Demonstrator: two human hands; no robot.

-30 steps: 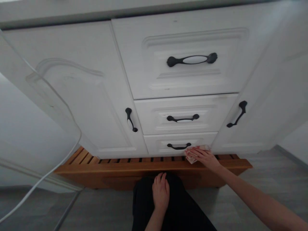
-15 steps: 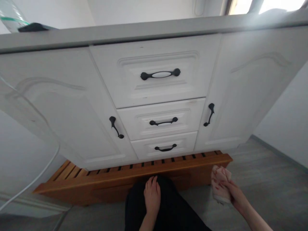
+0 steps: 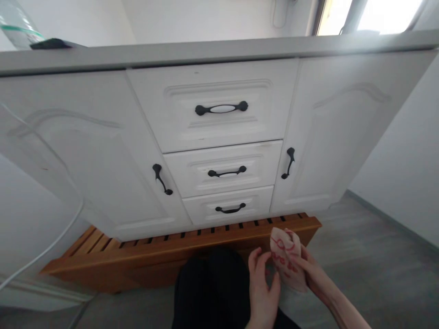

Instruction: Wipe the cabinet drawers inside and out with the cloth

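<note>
A folded pale pink cloth [image 3: 287,260] with red markings that look like lettering hangs low at the right, just in front of the wooden slatted platform. My right hand [image 3: 313,270] grips its right side, thumb on the near face. Close by its left edge is my left hand [image 3: 263,285], fingers bent and spread apart; whether a fingertip touches the cloth I cannot tell. My knees [image 3: 212,283], in dark trousers, are beside the left hand.
Ahead stands a white cabinet [image 3: 236,130] with three drawers and two doors, all closed, with dark handles. It rests on the brown slatted platform [image 3: 137,256]. A dark flat object [image 3: 51,44] and a clear container [image 3: 17,27] sit on top. A white cable [image 3: 65,233] hangs left.
My left hand has left my knee and moved right, up to the cloth. My right hand has brought the cloth leftward, and more of its red markings show. The view has shifted slightly.
</note>
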